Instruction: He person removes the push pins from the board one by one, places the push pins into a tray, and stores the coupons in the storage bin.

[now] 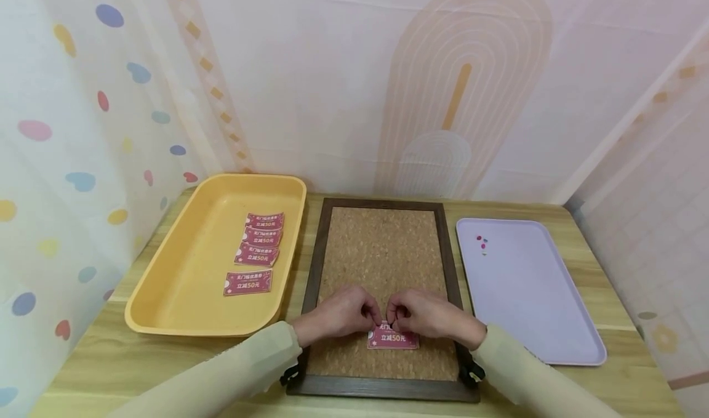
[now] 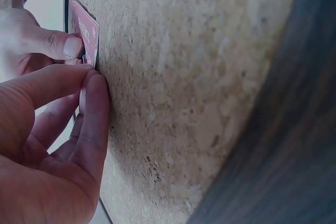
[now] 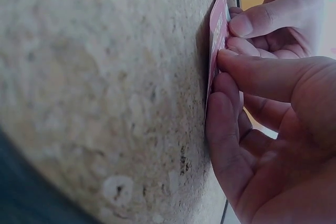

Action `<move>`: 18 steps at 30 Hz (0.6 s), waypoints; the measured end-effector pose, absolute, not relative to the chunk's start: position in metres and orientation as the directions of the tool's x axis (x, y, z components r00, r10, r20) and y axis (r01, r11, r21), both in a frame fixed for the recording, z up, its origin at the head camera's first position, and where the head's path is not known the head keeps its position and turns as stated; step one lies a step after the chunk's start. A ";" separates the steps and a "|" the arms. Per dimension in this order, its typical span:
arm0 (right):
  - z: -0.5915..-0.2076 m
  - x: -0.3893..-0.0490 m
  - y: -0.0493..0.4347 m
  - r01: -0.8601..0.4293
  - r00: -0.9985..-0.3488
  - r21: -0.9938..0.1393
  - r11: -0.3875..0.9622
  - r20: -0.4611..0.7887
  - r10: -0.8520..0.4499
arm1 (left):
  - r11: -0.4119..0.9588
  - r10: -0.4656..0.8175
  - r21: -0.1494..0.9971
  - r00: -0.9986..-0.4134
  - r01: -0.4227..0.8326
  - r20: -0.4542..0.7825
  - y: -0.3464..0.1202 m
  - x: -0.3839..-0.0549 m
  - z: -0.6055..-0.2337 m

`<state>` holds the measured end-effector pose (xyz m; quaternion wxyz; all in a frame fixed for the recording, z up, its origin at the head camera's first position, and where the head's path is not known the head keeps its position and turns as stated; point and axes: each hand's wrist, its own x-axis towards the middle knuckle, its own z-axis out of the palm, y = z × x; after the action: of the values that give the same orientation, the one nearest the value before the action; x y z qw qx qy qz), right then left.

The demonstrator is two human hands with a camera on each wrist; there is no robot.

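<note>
A pink-red paper coupon [image 1: 393,343] with white and yellow print lies on the lower part of a dark-framed cork board [image 1: 382,252]. At its upper left edge my left hand [image 1: 346,310] pinches it between thumb and index finger. My right hand [image 1: 431,314] pinches the upper edge a little further right, the fingertips of both hands close together. In the right wrist view the coupon [image 3: 216,30] stands slightly raised from the cork along one side. Fingers cover part of its top line of print.
Left of the board stands a yellow tray [image 1: 160,270] with several like coupons [image 1: 247,282], some overlapping. To the right is a lilac tray [image 1: 532,289] with several tiny coloured pieces [image 1: 483,245] near its far left corner. A patterned curtain [image 1: 321,98] hangs behind the wooden table [image 1: 88,369].
</note>
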<state>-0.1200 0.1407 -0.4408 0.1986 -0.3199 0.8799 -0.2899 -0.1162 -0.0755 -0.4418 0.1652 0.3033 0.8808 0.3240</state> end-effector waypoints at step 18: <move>-0.436 -0.121 0.151 -0.432 -0.652 -0.730 0.530 -0.153 -0.742 | 0.606 0.636 0.667 -0.768 0.433 -0.078 -0.076 -0.116 -0.441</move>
<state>-0.1207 0.1515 -0.4360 0.2297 -0.3479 0.8439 -0.3378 -0.1157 -0.0758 -0.4408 0.1557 0.3029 0.8824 0.3246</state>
